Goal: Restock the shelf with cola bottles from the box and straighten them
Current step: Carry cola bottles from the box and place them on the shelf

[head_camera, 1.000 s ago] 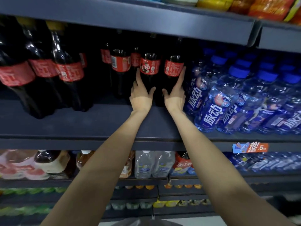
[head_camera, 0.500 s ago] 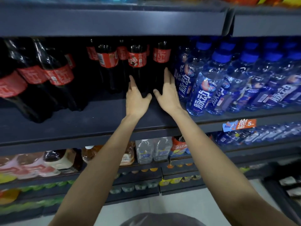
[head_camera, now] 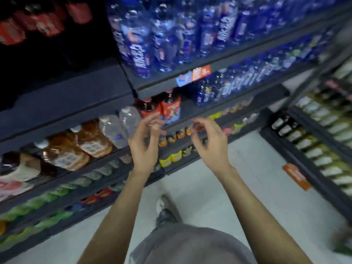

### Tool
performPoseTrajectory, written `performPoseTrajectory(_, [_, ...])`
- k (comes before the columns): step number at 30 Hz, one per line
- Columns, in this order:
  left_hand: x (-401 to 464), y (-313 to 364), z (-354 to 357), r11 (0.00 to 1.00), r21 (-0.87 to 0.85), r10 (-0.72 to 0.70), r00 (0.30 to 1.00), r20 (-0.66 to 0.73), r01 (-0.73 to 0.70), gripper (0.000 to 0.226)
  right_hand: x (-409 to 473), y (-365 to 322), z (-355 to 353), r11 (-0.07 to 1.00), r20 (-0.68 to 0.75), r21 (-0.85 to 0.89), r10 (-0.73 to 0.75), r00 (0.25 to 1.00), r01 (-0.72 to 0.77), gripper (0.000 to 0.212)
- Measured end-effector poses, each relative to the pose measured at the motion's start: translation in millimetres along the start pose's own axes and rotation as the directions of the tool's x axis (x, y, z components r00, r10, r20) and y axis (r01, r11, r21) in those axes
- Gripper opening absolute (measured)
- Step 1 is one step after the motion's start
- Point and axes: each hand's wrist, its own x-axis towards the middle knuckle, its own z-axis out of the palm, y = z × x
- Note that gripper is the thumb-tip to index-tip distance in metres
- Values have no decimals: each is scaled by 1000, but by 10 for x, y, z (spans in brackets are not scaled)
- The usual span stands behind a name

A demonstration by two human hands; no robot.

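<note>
The shelf [head_camera: 66,103] holding the cola bottles [head_camera: 47,25] is seen above and to the left of both hands; only the lower bodies and red labels of the bottles are visible, blurred, in a dark bay. Directly above the hands, a neighbouring shelf is filled with blue-labelled drink bottles [head_camera: 141,52], stood upright in rows, and an orange price tag [head_camera: 198,73] is fixed to its front edge. A further row of blue bottles is noted on the tier beneath it, above and right of the right hand.

Just beyond the left hand, two clear water bottles [head_camera: 122,126] and two red-wrapped bottles [head_camera: 169,109] are stocked on a lower tier; brown tea bottles [head_camera: 80,147] are ranged further left. Green-capped items are recorded below and left of the left hand, too blurred to name.

The left hand [head_camera: 142,147] is raised in front of the lower tiers with fingers loosely curled; nothing is held. The right hand [head_camera: 209,143] is held level beside it, apart from it, fingers likewise bent inward and relaxed, with nothing gripped. The cola bottles are well apart from both hands and are touched by neither. No box is visible.
</note>
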Motion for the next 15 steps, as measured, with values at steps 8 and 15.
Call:
performPoseTrajectory(8, [-1516,-176,1780,930,182,-368,814,449,320,19,-1983,1042,-1523,843,-101,-192,492,865,-503,27])
performPoseTrajectory(15, [-2532,-300,3271,752,635,-654,313,688,175,23,-3268,1879,-2688,341,-159,-94,922,353,-935,46])
